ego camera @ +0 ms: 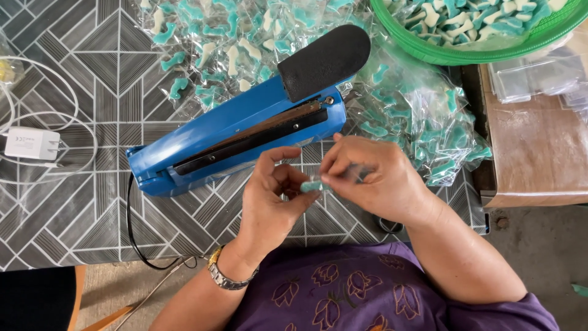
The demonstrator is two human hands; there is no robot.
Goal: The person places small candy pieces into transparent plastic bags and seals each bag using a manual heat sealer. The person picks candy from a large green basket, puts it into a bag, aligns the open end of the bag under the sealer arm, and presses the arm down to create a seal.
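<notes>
Both hands meet just in front of the blue heat sealer (245,132), over the grey patterned surface (73,208); the left hand (275,190) has its grip pinched with thumb and fingers on a small teal and white candy (311,186), and the right hand (373,178) has its grip closed on the same candy from the other side, together with a small clear bag (355,175) that shows only faintly between its fingers; the candy sits between the two sets of fingertips, held above the surface, near the sealer's front edge; the sealer lies slantwise, its black handle (324,58) raised at the far right end and its dark sealing strip open to view; behind and to the right of it lies a heap of clear packets of teal and white candies (422,122), touching the sealer; a green basket (465,55) of loose candies of the same kind stands at the top right, beside a stack of empty clear bags (533,76) on a brown board (539,159); a white charger (32,144) with its cable lies at the far left; a metal watch (223,276) is on the left wrist.
</notes>
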